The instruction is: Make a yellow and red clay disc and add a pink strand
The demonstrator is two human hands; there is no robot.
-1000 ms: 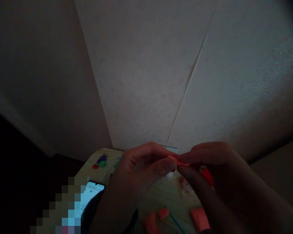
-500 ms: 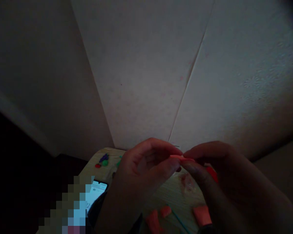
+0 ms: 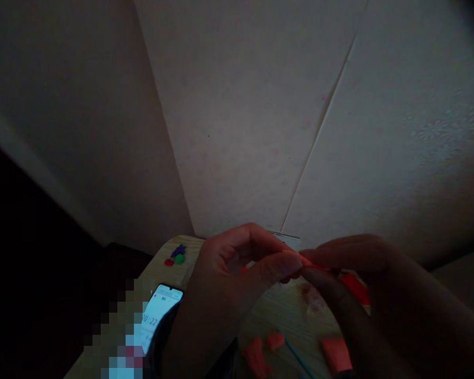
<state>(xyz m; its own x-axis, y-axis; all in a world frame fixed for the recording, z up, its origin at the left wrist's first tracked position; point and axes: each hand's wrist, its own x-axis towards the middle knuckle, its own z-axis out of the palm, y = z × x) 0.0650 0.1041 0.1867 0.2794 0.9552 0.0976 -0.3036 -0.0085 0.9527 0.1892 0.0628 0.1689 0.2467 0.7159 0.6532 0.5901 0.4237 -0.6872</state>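
Note:
My left hand [image 3: 233, 279] and my right hand [image 3: 363, 273] meet above the table, fingertips almost touching. Both pinch a thin, flat orange-red piece of what looks like modelling clay [image 3: 311, 262] between thumb and fingers. Most of it is covered by the fingertips. Below them, a wrinkled orange-red lump [image 3: 256, 357] and a smaller orange-red chunk [image 3: 275, 340] lie on the wood, with a thin teal stick [image 3: 298, 358] beside the chunk. A larger orange-red block [image 3: 335, 353] lies under my right hand, partly hidden.
At the far left of the wooden table [image 3: 169, 246] sit small purple, green and red pieces [image 3: 178, 258]. A lit phone [image 3: 166, 300] showing a timer lies nearer, partly behind my left wrist. Crumpled clear plastic [image 3: 313, 299] and a red item [image 3: 356, 288] lie by my right hand. Pale walls [image 3: 240, 131] rise behind.
The view has shifted slightly, so the table and walls sit a little farther right. The held piece now slants down to the right, with my left thumb lying over its left end.

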